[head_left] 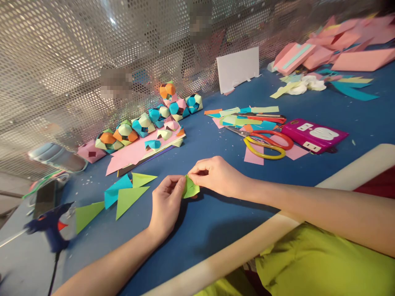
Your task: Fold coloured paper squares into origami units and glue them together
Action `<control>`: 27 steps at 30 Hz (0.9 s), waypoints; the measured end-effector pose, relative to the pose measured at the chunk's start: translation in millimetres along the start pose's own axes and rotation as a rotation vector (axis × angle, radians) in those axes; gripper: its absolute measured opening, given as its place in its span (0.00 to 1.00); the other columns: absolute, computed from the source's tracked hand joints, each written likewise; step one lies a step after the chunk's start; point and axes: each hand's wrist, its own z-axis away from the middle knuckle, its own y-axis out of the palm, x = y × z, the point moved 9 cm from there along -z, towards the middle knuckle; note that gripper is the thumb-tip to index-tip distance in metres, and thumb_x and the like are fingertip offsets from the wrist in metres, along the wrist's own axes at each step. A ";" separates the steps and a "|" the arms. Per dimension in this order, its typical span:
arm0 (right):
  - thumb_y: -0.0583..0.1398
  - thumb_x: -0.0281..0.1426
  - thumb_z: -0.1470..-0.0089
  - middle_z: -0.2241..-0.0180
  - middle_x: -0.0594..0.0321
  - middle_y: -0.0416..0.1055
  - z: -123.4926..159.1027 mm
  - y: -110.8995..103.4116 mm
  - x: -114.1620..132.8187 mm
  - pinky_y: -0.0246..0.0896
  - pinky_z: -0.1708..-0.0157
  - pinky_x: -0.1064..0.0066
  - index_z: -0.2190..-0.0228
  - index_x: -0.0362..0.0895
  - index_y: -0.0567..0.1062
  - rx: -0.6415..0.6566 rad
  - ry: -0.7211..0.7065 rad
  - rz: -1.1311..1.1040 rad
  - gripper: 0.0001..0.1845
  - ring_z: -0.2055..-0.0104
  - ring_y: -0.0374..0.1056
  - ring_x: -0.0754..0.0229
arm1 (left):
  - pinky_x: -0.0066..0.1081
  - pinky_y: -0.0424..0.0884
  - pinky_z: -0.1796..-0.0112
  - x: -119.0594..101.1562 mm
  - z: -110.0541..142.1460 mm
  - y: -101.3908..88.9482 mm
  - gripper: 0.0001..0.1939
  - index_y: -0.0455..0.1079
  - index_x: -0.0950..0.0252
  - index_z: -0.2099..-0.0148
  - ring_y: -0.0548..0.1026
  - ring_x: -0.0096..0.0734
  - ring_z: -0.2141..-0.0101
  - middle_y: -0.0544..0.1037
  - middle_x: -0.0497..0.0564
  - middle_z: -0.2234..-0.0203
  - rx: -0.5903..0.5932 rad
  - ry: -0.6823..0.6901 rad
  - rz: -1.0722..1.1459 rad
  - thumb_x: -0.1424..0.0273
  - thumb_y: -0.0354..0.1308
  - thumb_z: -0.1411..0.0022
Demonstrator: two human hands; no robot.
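A small folded piece of green paper [191, 189] is held between my two hands, low over the blue table. My left hand [168, 199] pinches its left edge between thumb and fingers. On its upper right corner the fingertips of my right hand [216, 174] are closed. To the left of my left hand lie a green paper triangle [131, 199], a second green triangle [142, 179], a third green triangle [89, 214] and a folded blue paper piece [115, 192].
Folded paper balls [144, 124] line the perforated metal screen [77, 49]. Scissors [268, 142], a cutter [262, 118] and a purple case [314, 135] lie to the right. A glue gun [51, 226], phone [45, 197] and tumbler [58, 157] are at left. Pink papers [364, 59] pile up far right.
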 end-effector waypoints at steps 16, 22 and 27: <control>0.58 0.28 0.50 0.75 0.63 0.77 0.4 2.9 -4.1 0.63 0.71 0.76 0.74 0.40 0.78 0.038 0.069 -0.118 0.08 0.71 0.71 0.64 | 0.29 0.72 0.71 2.4 -1.3 -3.0 0.13 0.70 0.65 0.67 0.76 0.30 0.77 0.77 0.47 0.77 -0.015 0.017 0.016 0.60 0.60 0.41; 0.59 0.25 0.53 0.78 0.65 0.74 4.2 2.1 1.7 0.60 0.74 0.78 0.77 0.40 0.75 0.000 0.075 -0.106 0.05 0.75 0.68 0.66 | 0.28 0.71 0.74 0.5 1.2 -2.5 0.13 0.68 0.65 0.67 0.74 0.28 0.78 0.75 0.46 0.77 -0.017 0.022 -0.011 0.59 0.60 0.42; 0.58 0.21 0.55 0.80 0.68 0.71 6.3 5.2 8.8 0.57 0.75 0.79 0.79 0.41 0.72 0.015 0.060 -0.095 0.06 0.76 0.65 0.69 | 0.24 0.67 0.75 -2.8 2.6 -7.0 0.11 0.68 0.65 0.69 0.69 0.24 0.78 0.71 0.45 0.78 -0.067 0.056 -0.081 0.62 0.59 0.43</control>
